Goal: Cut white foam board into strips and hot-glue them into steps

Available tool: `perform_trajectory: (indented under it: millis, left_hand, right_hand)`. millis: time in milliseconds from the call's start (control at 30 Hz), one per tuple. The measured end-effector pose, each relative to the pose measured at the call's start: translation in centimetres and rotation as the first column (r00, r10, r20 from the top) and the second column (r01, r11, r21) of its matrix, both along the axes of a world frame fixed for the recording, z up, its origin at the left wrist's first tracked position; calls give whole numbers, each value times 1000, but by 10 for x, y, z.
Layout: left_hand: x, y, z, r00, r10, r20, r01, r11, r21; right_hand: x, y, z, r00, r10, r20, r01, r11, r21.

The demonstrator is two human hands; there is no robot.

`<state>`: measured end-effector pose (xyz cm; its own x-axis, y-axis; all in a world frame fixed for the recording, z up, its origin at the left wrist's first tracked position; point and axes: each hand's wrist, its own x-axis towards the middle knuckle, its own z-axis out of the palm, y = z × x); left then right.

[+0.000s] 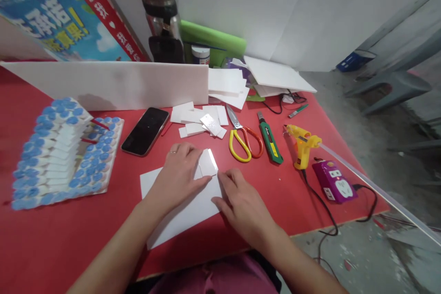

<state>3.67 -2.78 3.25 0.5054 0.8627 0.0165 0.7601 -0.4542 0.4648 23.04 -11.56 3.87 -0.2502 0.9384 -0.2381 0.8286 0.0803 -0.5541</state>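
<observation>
A white board sheet (182, 220) lies at a slant near the front edge of the red table. On its upper right corner rests a small white board piece (207, 164). My left hand (181, 170), with a ring on one finger, grips this piece against the sheet between its thumb and bent fingers. From the right, my right hand (243, 197) holds the sheet's right edge, its curled fingertips by the small piece's corner and its thumb lower down. A short dark line shows beside the left thumb tip; I cannot tell what it is.
Beyond my hands are loose white offcuts (201, 119), scissors (243, 140), a green cutter (270, 140) and a phone (146, 132). At right, a yellow glue gun (302, 144) is wired beside a purple power socket (334, 181). A blue-dotted white model (65, 156) stands left.
</observation>
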Motion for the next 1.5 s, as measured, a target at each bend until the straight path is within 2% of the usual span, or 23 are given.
perform_trajectory:
  millis: [167,533,767,933,1200,1500]
  left_hand:
    - [1,7,0,999,-25,44,27,998,-58]
    - [6,6,0,999,19,35,-16,997,-79]
    - [5,7,0,998,28,53,-23,994,-104]
    - [5,6,-3,999,32,41,-29,995,-94]
    - [6,5,-3,999,22,29,-20,998,-64]
    - [4,5,-7,999,19,46,-16,999,-51]
  right_hand:
    - [1,1,-2,1000,1,-11,-1,1000,-9]
    - [2,3,-2,994,-81,-77,76,994,-75]
    - [5,1,-2,983,-124,-132,119,992,-49]
    - [14,3,1,982,-24,-186,28,999,17]
    - [11,6,2,992,129,7,-129,991,34]
    - [13,6,3,985,168,38,-168,986,-4]
